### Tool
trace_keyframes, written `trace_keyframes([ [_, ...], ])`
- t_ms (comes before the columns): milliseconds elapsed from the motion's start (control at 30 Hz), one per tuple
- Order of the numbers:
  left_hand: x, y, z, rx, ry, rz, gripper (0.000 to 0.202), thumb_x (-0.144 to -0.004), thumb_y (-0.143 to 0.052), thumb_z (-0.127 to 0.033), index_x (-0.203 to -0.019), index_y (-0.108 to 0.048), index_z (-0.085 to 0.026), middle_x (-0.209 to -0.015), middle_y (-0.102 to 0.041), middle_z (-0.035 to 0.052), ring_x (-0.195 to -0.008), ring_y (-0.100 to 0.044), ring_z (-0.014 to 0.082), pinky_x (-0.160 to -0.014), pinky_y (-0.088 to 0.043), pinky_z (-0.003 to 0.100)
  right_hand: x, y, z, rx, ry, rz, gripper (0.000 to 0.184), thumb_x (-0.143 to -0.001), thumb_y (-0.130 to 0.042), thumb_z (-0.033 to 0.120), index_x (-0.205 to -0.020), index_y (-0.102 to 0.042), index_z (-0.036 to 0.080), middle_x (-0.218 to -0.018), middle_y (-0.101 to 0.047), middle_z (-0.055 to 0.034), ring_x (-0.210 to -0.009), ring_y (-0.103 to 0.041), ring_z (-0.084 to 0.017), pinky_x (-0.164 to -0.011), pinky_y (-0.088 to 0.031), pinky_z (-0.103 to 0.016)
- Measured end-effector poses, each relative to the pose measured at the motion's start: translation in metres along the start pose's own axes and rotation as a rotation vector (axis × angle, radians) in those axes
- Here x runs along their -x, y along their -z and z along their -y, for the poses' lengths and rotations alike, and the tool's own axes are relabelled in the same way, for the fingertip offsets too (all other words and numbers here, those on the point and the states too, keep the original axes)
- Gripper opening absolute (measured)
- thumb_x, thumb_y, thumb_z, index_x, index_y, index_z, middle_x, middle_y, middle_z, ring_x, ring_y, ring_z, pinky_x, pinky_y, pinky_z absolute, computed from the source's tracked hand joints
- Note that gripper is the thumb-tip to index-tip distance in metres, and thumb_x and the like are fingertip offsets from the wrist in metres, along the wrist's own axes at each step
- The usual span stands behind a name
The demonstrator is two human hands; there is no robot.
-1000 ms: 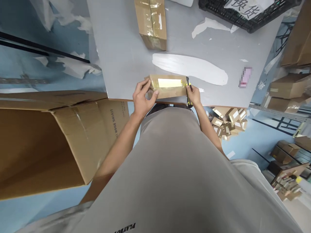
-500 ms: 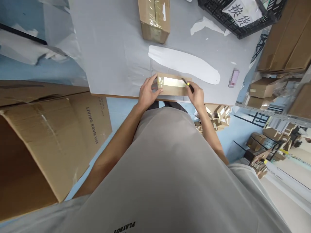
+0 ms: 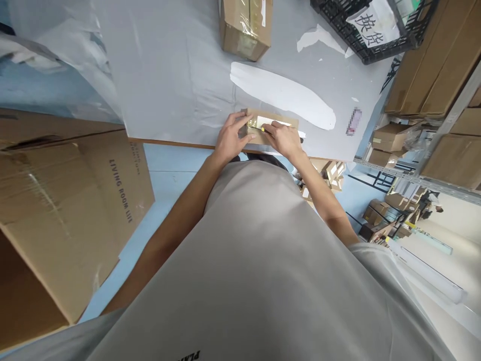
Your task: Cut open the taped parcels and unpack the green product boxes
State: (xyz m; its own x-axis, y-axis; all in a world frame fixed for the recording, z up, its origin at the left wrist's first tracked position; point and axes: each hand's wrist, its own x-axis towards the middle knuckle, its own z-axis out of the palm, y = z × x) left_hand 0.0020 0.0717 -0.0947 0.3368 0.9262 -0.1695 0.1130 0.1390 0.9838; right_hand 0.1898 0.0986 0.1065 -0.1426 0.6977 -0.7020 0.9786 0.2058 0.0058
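As it is seen from the head, small taped box (image 3: 280,122) laid flat at the near edge of the grey table (image 3: 169,75), its left end gripped by the left hand (image 3: 230,141), yellow-tipped cutter (image 3: 262,129) clenched in the right hand (image 3: 284,140), tip set on the box's top tape, between both hands.

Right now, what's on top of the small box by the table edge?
Shiny tape, a white label, the left hand at one end, and the right hand holding a yellow-tipped tool. That hand hides the box's near part.
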Motion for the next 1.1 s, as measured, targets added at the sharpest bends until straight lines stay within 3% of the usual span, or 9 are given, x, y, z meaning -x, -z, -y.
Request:
trace_keyframes([
  [233, -0.002, 0.001, 0.001, 0.010, -0.023, 0.043, 0.087, -0.095, -0.087, -0.085, -0.166, -0.076, -0.036, -0.172, -0.063, 0.0152, -0.158, -0.067, 0.0444, -0.108, -0.077, 0.053, -0.005, 0.002, 0.004, 0.045, -0.004, 0.021, 0.043, -0.131, -0.041, 0.038, -0.153, -0.075, 0.023, -0.142, -0.080, -0.0175, -0.126, -0.077, -0.035, -0.097, -0.051, -0.037],
  [467, -0.001, -0.001, -0.003, 0.003, 0.027, 0.017, 0.079, -0.096, -0.087, -0.083, -0.163, -0.077, -0.042, -0.168, -0.064, 0.0126, -0.157, -0.068, 0.0448, -0.110, -0.077, 0.056, -0.014, 0.014, 0.018, 0.070, 0.006, 0.071, 0.039, -0.125, -0.047, 0.023, -0.150, -0.076, 0.016, -0.145, -0.079, -0.0224, -0.130, -0.077, -0.038, -0.105, -0.055, -0.043],
  [667, 0.001, 0.001, -0.012, 0.006, 0.011, 0.030, 0.090, -0.097, -0.082, -0.090, -0.166, -0.076, -0.032, -0.171, -0.062, 0.0194, -0.158, -0.065, 0.0456, -0.115, -0.074, 0.056, -0.012, 0.015, 0.015, 0.117, 0.007, 0.099, 0.041, -0.122, -0.046, 0.013, -0.150, -0.076, 0.011, -0.145, -0.079, -0.0281, -0.133, -0.077, -0.039, -0.109, -0.058, -0.048],
  [833, 0.005, 0.001, -0.020, -0.005, 0.019, -0.002, 0.089, -0.099, -0.078, -0.092, -0.166, -0.077, -0.033, -0.168, -0.065, 0.0180, -0.157, -0.067, 0.0436, -0.119, -0.071, 0.055, 0.001, 0.004, -0.008, 0.117, -0.049, 0.088, 0.046, -0.120, -0.043, 0.006, -0.152, -0.076, 0.010, -0.148, -0.079, -0.0292, -0.137, -0.076, -0.039, -0.110, -0.058, -0.047],
  [1100, 0.012, -0.003, -0.021, -0.063, 0.048, -0.084, 0.091, -0.101, -0.072, -0.095, -0.166, -0.076, -0.032, -0.168, -0.066, 0.0194, -0.154, -0.070, 0.0416, -0.121, -0.069, 0.053, 0.037, -0.019, -0.091, 0.093, -0.148, 0.098, 0.052, -0.114, -0.040, -0.001, -0.150, -0.077, 0.009, -0.144, -0.079, -0.0311, -0.130, -0.078, -0.038, -0.102, -0.056, -0.046],
])
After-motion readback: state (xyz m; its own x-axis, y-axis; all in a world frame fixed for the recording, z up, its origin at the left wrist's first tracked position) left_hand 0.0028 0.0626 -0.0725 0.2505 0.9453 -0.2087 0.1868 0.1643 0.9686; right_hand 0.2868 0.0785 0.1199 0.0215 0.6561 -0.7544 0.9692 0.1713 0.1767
